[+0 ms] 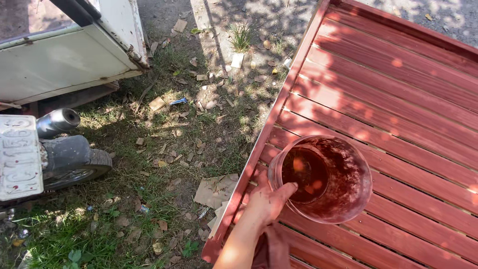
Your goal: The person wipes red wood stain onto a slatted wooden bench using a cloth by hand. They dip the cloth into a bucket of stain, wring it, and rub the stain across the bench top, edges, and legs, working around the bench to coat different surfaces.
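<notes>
— Head view: what takes up most of it?

— A red slatted wooden platform (398,99) fills the right side, its long edge rail running from the top middle down to a near corner at the bottom. Left of it lies grass strewn with dry leaves and cardboard scraps (215,190). A white vehicle body (59,55) sits at the top left, with a motorbike's rear tyre (82,167), exhaust pipe (59,121) and a white plate below it.

— And on the platform?

— A paint-stained bucket (321,178), coated red-brown inside, stands on the slats close to the left edge rail, toward the near corner. Dark liquid shows in its bottom.

— The hands?

— One hand (266,204), stained red, reaches up from the bottom edge; which side it is I cannot tell for sure, it reads as the left. Its fingers curl over the bucket's near rim, gripping it. A dark red cloth (271,249) hangs beside the forearm. No other hand shows
</notes>
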Demonstrator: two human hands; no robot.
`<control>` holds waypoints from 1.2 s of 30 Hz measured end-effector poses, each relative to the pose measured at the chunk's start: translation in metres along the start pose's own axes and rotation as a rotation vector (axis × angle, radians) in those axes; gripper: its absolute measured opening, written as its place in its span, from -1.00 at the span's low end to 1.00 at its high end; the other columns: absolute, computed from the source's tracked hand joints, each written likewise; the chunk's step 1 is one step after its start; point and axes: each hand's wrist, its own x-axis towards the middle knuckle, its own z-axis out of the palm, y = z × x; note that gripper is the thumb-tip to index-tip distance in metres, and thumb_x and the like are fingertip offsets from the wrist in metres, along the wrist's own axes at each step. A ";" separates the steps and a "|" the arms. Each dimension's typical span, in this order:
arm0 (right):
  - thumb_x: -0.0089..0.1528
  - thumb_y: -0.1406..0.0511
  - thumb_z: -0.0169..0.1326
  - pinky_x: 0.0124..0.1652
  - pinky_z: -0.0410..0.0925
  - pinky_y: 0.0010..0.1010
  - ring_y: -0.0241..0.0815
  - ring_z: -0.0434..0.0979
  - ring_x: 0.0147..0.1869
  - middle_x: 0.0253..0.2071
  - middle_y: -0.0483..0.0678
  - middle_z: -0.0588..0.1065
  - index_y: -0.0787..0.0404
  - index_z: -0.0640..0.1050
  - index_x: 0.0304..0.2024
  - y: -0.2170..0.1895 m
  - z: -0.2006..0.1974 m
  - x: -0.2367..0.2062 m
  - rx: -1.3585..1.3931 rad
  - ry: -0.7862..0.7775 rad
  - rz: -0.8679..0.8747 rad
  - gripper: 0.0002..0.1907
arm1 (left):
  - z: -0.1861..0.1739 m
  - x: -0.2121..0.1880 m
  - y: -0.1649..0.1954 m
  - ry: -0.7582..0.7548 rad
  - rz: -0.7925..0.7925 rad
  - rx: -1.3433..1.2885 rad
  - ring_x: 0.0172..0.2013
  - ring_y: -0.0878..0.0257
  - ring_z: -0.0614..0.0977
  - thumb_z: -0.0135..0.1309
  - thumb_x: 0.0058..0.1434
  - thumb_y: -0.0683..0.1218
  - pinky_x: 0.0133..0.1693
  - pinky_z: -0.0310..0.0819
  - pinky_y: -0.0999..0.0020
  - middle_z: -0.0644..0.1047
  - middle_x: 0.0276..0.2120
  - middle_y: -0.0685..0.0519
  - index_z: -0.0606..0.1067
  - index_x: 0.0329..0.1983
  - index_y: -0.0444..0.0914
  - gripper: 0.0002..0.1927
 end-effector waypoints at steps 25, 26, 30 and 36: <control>0.28 -0.22 -0.03 0.14 0.28 0.37 0.27 0.44 0.19 0.28 0.24 0.33 0.17 0.28 0.41 -0.286 0.086 0.004 2.204 0.346 0.231 -0.15 | -0.285 -0.131 -0.165 0.164 0.171 -0.506 -0.17 0.04 0.72 -0.22 0.02 -0.22 -0.18 0.71 0.10 0.58 -0.02 -0.10 0.29 0.25 -0.26 -0.38; 0.29 -0.17 -0.04 0.10 0.35 0.26 0.27 0.46 0.19 0.30 0.25 0.34 0.17 0.28 0.39 -0.288 0.105 -0.001 2.235 0.298 0.215 -0.21 | -0.298 -0.125 -0.187 0.188 0.154 -0.488 -0.14 0.04 0.72 -0.21 0.03 -0.22 -0.16 0.72 0.08 0.58 -0.01 -0.10 0.28 0.25 -0.26 -0.38; 0.26 -0.06 -0.02 -0.12 0.48 0.07 0.19 0.54 0.06 0.20 0.20 0.45 0.23 0.31 0.39 -0.283 0.166 -0.017 2.064 0.259 0.544 -0.24 | -0.334 -0.088 -0.284 0.203 0.116 -0.514 -0.11 0.01 0.71 -0.21 0.02 -0.24 -0.14 0.64 0.02 0.56 0.01 -0.12 0.25 0.25 -0.29 -0.38; 0.20 -0.02 -0.05 -0.05 0.49 0.07 0.10 0.59 0.05 0.10 0.14 0.51 0.24 0.36 0.32 -0.247 0.230 -0.028 1.665 0.233 0.933 -0.27 | -0.340 0.000 -0.405 0.319 -0.019 -0.550 -0.12 -0.01 0.69 -0.19 0.06 -0.27 -0.24 0.65 -0.04 0.52 0.03 -0.10 0.29 0.24 -0.23 -0.41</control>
